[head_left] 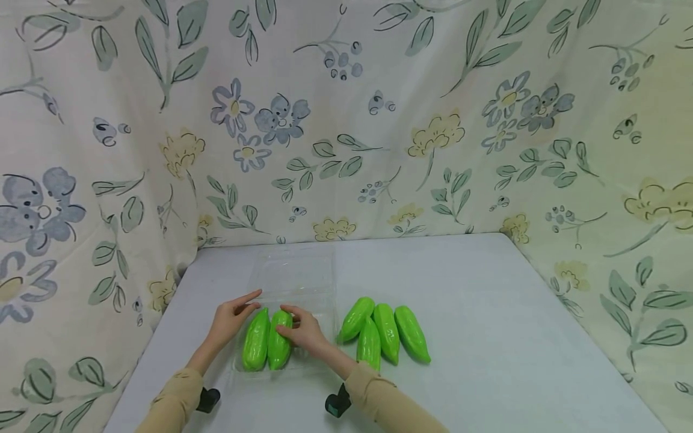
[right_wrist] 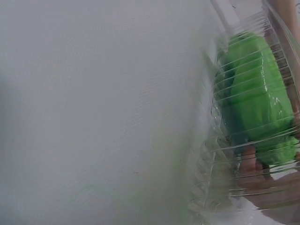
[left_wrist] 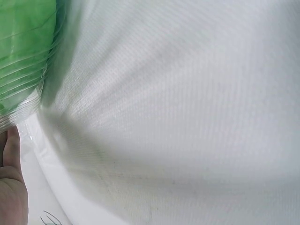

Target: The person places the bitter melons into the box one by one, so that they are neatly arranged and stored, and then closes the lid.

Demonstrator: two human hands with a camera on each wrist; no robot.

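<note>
A clear plastic clamshell box (head_left: 311, 361) lies on the table, lid (head_left: 295, 270) folded back. Two glossy bright green, elongated gourds with tapered ends lie side by side in its base. My right hand (head_left: 308, 331) holds the right gourd (head_left: 278, 349), thumb over its upper side and fingers around its far end. In the right wrist view, a green gourd (right_wrist: 258, 93) shows through the ribbed wall. My left hand (head_left: 228, 319) stretches its fingers toward the box's back left, near the tip of the left gourd (head_left: 255, 346). The left wrist view puts its fingertips right at the box's edge.
Several similar green gourds (head_left: 386, 334) lie loose on the white table (head_left: 487, 337), right of the box and beside my right forearm. Black wrist devices (head_left: 338, 402) sit under both forearms. A floral curtain (head_left: 346, 120) hangs behind the table and along its sides.
</note>
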